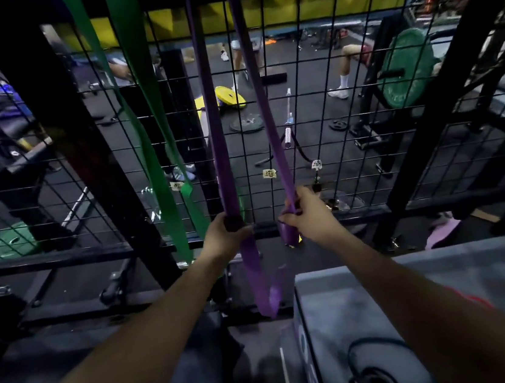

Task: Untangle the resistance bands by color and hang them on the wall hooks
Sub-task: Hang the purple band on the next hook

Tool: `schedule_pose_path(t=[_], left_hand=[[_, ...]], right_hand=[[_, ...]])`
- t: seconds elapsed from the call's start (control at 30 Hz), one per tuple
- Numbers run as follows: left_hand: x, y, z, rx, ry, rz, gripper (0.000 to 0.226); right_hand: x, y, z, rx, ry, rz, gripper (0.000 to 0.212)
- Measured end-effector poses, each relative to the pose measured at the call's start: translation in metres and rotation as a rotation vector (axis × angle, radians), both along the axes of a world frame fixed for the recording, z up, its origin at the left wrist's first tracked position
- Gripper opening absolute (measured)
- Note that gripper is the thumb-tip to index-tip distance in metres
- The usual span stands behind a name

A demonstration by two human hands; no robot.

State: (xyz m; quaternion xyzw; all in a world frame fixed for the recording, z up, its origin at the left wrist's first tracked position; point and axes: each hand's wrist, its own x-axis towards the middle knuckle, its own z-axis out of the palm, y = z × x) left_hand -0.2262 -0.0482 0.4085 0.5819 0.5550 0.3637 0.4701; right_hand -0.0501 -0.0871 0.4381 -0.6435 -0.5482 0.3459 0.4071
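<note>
Against the wire grid, the left hand and right hand are each gripping a strand of the hanging purple band; uneven pulling risks unhooking it or snagging the green band beside it.

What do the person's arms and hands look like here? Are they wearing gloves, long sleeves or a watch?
Both forearms are bare from the bottom of the picture up to the wrists. The left hand and right hand are bare too: no gloves, and no watch, ring or wristband shows. The only clothing visible is a strip of red fabric at the edge of the right arm, perhaps a sleeve; the dim light hides more.
</note>
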Motion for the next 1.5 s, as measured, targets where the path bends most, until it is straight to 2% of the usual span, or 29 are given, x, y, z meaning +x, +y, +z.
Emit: schedule_pose_path(t=[0.1,0.17,0.2,0.23,0.27,0.33,0.4,0.5,0.6,0.67,0.73,0.83,0.9,1.0,1.1,1.17,1.23,1.3,1.5], left_hand=[[0.006,-0.008,-0.003,-0.002,-0.026,0.125,0.045],[0.011,-0.015,-0.006,0.08,0.138,0.183,0.062],[0.015,-0.021,-0.004,0.153,0.225,0.191,0.061],[0.02,-0.027,-0.001,0.209,0.239,0.161,0.052],[0.026,-0.033,0.003,0.174,0.184,0.093,0.042],[0.037,-0.046,0.009,-0.06,-0.009,-0.077,0.033],[0.039,-0.053,0.009,-0.229,-0.173,-0.12,0.032],[0.028,-0.059,0.004,-0.332,-0.299,-0.152,0.023],[0.01,-0.063,-0.001,-0.388,-0.218,-0.349,0.008],[0.0,-0.068,-0.009,-0.331,-0.027,-0.489,0.015],[-0.008,-0.074,-0.023,-0.271,0.071,-0.492,0.018],[-0.016,-0.072,-0.043,-0.171,0.263,-0.535,0.037],[-0.015,-0.071,-0.052,-0.153,0.399,-0.571,0.036],[-0.013,-0.073,-0.051,-0.184,0.386,-0.545,0.032],[-0.015,-0.066,-0.045,-0.131,0.374,-0.538,0.059],[-0.015,-0.056,-0.036,-0.1,0.364,-0.513,0.064],[-0.014,-0.045,-0.026,-0.041,0.404,-0.457,0.057],[-0.013,-0.035,-0.017,0.03,0.41,-0.406,0.05],[-0.013,-0.009,-0.003,0.109,0.38,-0.281,0.04]], right_hand=[[-0.006,-0.01,0.0,0.03,0.006,0.0,0.037],[-0.009,-0.015,0.0,0.035,0.007,-0.015,0.041],[-0.011,-0.017,0.001,0.045,0.003,-0.023,0.041],[-0.012,-0.019,0.001,0.058,-0.004,-0.031,0.039],[-0.015,-0.02,0.002,0.074,-0.016,-0.037,0.036],[-0.022,-0.024,0.002,0.102,-0.054,-0.04,0.031],[-0.03,-0.027,0.002,0.105,-0.083,-0.033,0.028],[-0.03,-0.034,0.004,0.089,0.0,-0.01,0.029],[-0.024,-0.038,0.006,0.037,0.155,0.019,0.031],[-0.018,-0.039,0.005,0.038,0.213,-0.042,0.03],[-0.013,-0.042,0.005,0.033,0.275,-0.102,0.028],[-0.017,-0.048,0.002,0.032,0.404,-0.08,0.018],[-0.021,-0.052,0.0,0.044,0.454,-0.067,0.015],[-0.023,-0.058,0.002,0.029,0.514,-0.07,0.019],[-0.02,-0.059,0.003,0.047,0.563,-0.094,0.016],[-0.016,-0.056,0.003,0.045,0.493,-0.099,0.006],[-0.012,-0.052,0.001,0.02,0.284,-0.114,0.015],[-0.009,-0.046,0.0,-0.006,0.16,-0.14,0.024],[-0.001,-0.019,-0.004,-0.058,0.046,-0.185,0.016]])
